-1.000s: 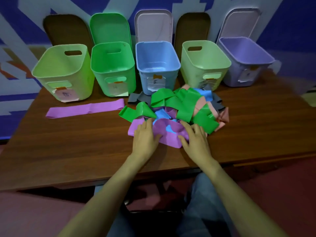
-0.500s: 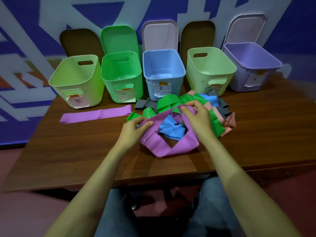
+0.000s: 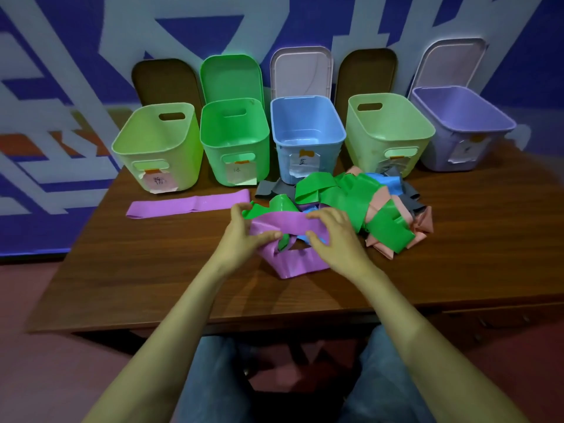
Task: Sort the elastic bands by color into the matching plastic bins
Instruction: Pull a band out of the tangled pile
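Observation:
A purple elastic band [image 3: 290,224] is held between both hands just above the table's middle. My left hand [image 3: 244,236] pinches its left end; my right hand [image 3: 335,236] grips its right part, fingers curled over it. Behind lies a tangled pile of green, blue, pink and grey bands [image 3: 366,203]. Another purple band [image 3: 189,204] lies flat to the left. Along the back stand a light green bin [image 3: 158,148], a green bin [image 3: 235,141], a blue bin [image 3: 308,132], a pale green bin [image 3: 387,129] and a purple bin [image 3: 460,123].
The brown wooden table [image 3: 152,270] has its front edge near my knees. Bin lids [image 3: 300,71] lean upright against the blue and white wall behind the bins. Paper labels are stuck on the bins' fronts.
My hands lifted the purple band off the pile and drew its top strand taut between them. The camera view shifted closer and slightly lower.

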Action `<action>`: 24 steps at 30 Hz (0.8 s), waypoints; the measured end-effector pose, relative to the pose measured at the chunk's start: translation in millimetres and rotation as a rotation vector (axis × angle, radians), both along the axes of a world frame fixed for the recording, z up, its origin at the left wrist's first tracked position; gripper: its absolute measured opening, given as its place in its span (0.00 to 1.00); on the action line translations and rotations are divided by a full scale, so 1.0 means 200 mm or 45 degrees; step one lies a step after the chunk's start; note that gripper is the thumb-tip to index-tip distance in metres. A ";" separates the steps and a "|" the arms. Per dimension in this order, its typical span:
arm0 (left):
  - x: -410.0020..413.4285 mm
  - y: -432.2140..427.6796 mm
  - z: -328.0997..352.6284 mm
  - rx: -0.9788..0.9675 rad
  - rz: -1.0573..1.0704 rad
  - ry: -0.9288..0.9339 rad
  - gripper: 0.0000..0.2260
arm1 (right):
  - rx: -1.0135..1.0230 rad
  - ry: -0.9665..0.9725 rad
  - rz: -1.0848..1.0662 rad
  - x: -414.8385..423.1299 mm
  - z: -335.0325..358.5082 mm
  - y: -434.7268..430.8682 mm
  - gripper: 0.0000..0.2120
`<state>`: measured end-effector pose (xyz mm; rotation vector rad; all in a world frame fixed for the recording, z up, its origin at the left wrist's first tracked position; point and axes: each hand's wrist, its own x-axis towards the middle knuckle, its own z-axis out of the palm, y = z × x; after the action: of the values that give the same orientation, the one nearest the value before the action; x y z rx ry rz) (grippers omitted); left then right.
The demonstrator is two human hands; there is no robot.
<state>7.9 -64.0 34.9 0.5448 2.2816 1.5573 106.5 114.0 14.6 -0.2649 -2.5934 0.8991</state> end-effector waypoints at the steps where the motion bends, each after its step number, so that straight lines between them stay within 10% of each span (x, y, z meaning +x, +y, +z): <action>1: 0.00 0.01 0.00 -0.013 -0.012 0.061 0.29 | -0.056 -0.082 0.083 0.00 -0.01 -0.02 0.15; 6: -0.06 -0.04 0.00 -0.059 0.072 0.172 0.11 | 0.429 -0.346 0.209 0.04 -0.14 0.01 0.21; 13: -0.12 -0.19 -0.06 0.046 0.065 0.042 0.04 | 0.022 0.002 -0.178 0.10 -0.12 0.07 0.25; 24: -0.11 -0.15 -0.02 0.495 0.151 -0.232 0.05 | 0.166 0.226 -0.275 0.10 -0.09 0.08 0.34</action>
<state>-14.2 -93.7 30.6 0.3464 1.9163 2.0356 126.7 130.8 -2.8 -0.4012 -2.3924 0.6449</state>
